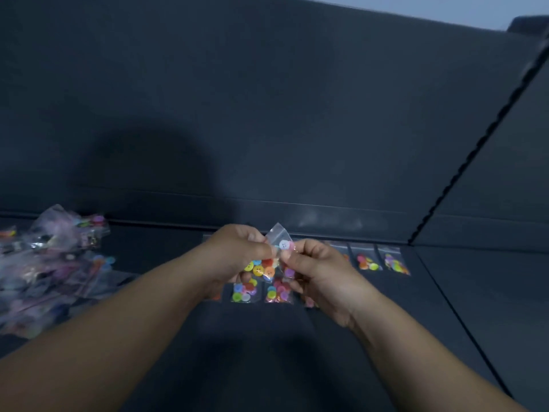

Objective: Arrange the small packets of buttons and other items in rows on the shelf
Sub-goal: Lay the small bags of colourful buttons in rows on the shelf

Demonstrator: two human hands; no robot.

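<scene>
Both my hands hold one small clear packet of coloured buttons [274,251] above the dark shelf [267,337]. My left hand [237,251] pinches its left edge and my right hand [315,269] pinches its right edge. Under the hands, packets lie flat in rows: two in a nearer row [245,292] [277,292] and two in a farther row at the right [368,261] [396,261]. My hands hide other packets in these rows. A loose heap of unsorted packets [53,269] lies at the left of the shelf.
The shelf's dark back wall [267,114] rises just behind the far row. A notched upright [475,150] slants up at the right, with another dark shelf section [490,292] beyond it. Bare shelf surface lies in front of the near row.
</scene>
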